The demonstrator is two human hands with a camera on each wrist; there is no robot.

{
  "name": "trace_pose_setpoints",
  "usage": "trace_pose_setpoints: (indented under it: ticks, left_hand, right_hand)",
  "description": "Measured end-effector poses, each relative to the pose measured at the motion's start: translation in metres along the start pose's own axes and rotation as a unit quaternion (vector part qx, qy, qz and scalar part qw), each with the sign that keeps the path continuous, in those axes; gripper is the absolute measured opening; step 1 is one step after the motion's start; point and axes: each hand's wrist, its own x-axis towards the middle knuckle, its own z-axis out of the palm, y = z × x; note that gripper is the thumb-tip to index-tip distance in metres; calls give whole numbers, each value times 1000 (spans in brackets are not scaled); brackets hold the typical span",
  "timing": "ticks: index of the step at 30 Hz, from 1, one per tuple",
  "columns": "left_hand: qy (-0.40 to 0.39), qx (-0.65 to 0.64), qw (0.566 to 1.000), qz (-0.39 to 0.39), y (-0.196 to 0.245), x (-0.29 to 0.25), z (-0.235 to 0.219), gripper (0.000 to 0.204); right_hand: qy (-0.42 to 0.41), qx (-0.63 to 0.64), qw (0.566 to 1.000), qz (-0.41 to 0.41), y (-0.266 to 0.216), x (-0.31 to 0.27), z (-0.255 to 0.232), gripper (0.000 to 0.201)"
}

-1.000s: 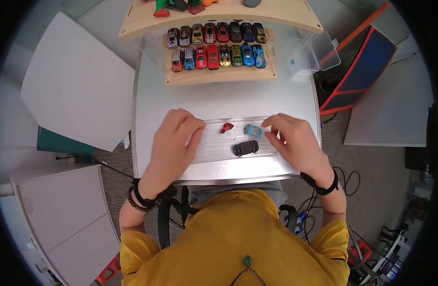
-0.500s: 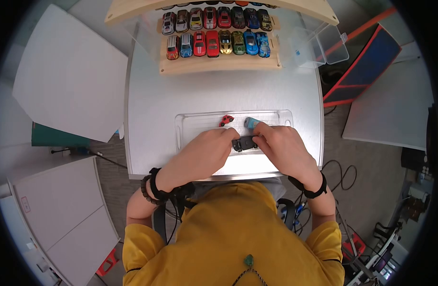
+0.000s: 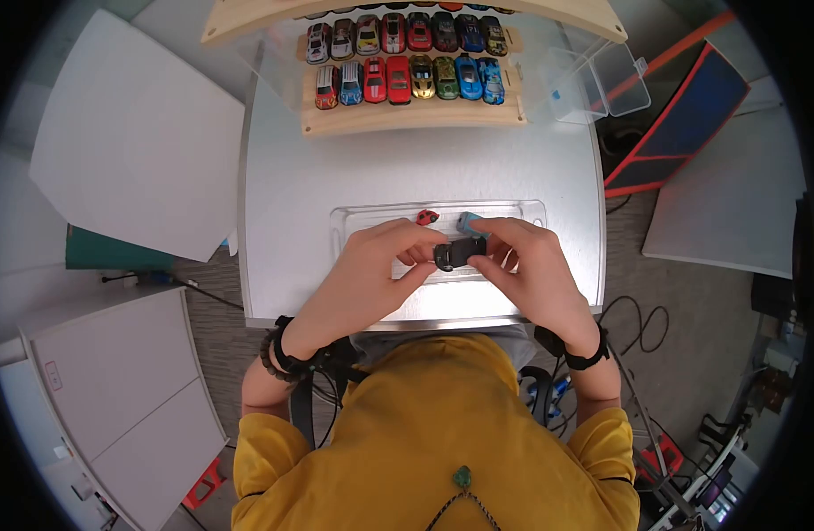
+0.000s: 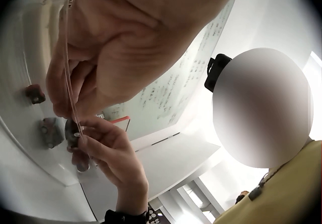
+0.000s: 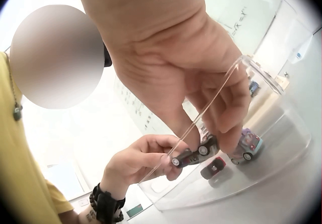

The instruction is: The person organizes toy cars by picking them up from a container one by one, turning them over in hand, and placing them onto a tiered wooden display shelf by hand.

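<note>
A black toy car [image 3: 460,253] is held between both hands above a clear plastic tray [image 3: 340,232], its dark underside facing up in the head view. My left hand [image 3: 371,265] pinches one end of it with thumb and fingers. At the other end, my right hand [image 3: 540,265] grips it the same way. The right wrist view shows the wheels of the black car [image 5: 198,154] between the two sets of fingertips. Behind the hands, a small red toy car [image 3: 427,217] sits in the tray. A light blue toy car [image 3: 466,221] stands beside it, partly covered by the right hand.
Beyond the tray, a wooden display rack [image 3: 407,122] carries rows of colourful toy cars. A clear plastic box [image 3: 624,93] is at its right. The silver table's front edge [image 3: 424,325] runs close to the person's yellow shirt [image 3: 451,416].
Both hands came in from either side of the tray to the black toy car, took hold of its ends and raised it. The view has tilted slightly downward.
</note>
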Motion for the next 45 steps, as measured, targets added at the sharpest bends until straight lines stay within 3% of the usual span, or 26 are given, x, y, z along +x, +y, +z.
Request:
trace_pose_setpoints:
  ticks: [2, 4, 6, 7, 10, 12, 16, 36, 39, 41, 45]
  left_hand:
    - [68, -10, 998, 8, 7, -3, 0, 38]
    - [86, -40, 995, 19, 3, -4, 1, 41]
    - [105, -71, 992, 29, -4, -4, 3, 43]
    - [113, -138, 983, 42, -6, -4, 5, 44]
    - [116, -225, 965, 62, -14, -2, 10, 44]
    - [109, -246, 960, 71, -18, -1, 11, 44]
    - [117, -287, 950, 49, -17, -1, 9, 46]
    - [120, -315, 941, -17, -23, -1, 10, 32]
    - [131, -306, 943, -16, -25, -1, 11, 31]
    - [147, -289, 945, 43, -26, 0, 12, 32]
    - [144, -273, 949, 62, -23, 1, 10, 35]
  right_hand:
    - [14, 29, 999, -13, 0, 1, 1, 32]
    - [28, 59, 997, -28, 1, 4, 4, 30]
    - [14, 205, 978, 18, 2, 6, 10, 23]
    - [12, 206, 978, 15, 1, 7, 15, 23]
    - [13, 306, 952, 29, -4, 12, 31, 17]
    - [-6, 426, 903, 50, -4, 16, 37, 16]
    - [-44, 450, 889, 72, -4, 23, 33, 16]
    - [-66, 388, 918, 43, 4, 25, 39, 20]
    - [-46, 389, 919, 35, 8, 25, 42, 20]
    - [-29, 402, 915, 29, 9, 26, 44, 21]
    - [6, 428, 904, 10, 12, 27, 46, 29]
